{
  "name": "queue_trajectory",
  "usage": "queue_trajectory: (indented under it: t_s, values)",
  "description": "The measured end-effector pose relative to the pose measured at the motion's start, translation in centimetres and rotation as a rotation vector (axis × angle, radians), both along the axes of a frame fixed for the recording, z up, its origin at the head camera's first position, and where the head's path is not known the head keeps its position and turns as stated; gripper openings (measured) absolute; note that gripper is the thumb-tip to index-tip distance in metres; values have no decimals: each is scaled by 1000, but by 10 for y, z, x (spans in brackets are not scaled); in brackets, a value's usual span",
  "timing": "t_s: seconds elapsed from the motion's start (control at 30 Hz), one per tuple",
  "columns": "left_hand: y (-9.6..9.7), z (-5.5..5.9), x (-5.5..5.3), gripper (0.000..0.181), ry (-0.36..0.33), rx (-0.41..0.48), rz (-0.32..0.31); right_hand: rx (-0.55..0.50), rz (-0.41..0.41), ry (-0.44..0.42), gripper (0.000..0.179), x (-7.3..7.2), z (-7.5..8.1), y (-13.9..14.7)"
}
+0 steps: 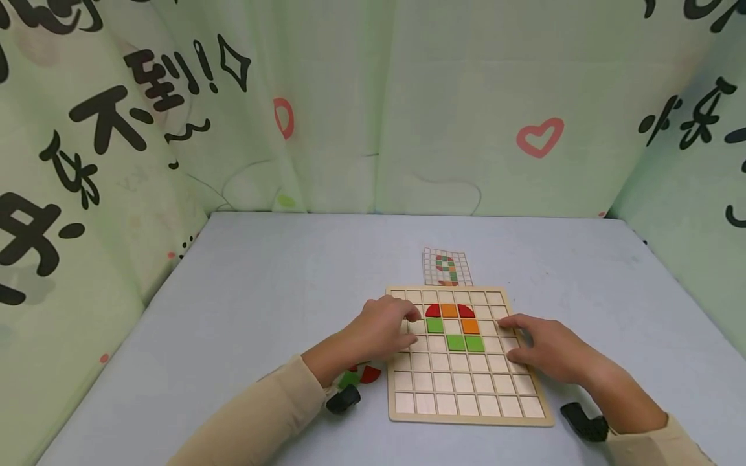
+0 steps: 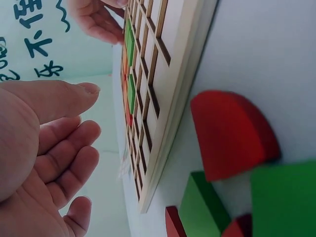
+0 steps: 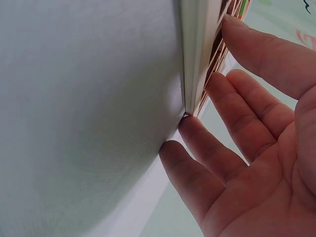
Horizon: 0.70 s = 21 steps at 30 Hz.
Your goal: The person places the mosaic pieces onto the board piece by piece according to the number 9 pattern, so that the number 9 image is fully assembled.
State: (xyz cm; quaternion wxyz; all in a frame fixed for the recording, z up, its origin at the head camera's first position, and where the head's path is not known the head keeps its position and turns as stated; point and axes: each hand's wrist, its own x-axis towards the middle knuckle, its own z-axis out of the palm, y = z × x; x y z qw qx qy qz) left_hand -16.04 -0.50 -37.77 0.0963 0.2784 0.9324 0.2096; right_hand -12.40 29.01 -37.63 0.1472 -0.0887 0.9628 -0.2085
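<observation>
Lying flat, the squarish grid board [image 1: 459,363] faces upward.

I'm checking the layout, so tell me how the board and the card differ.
The board is larger than the card. The board lies nearer in the head view; the card lies beyond it. The board's coloured pieces stop short of its near edge, while the card's colours reach its visible near edge. Both show grids.
</observation>
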Motion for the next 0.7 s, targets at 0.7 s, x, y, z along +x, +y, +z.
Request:
queue_trajectory:
  t_s: [0.7]
  values:
    - [-44, -4, 6, 35, -73, 62, 145, 1, -7, -8, 59, -1, -1, 1]
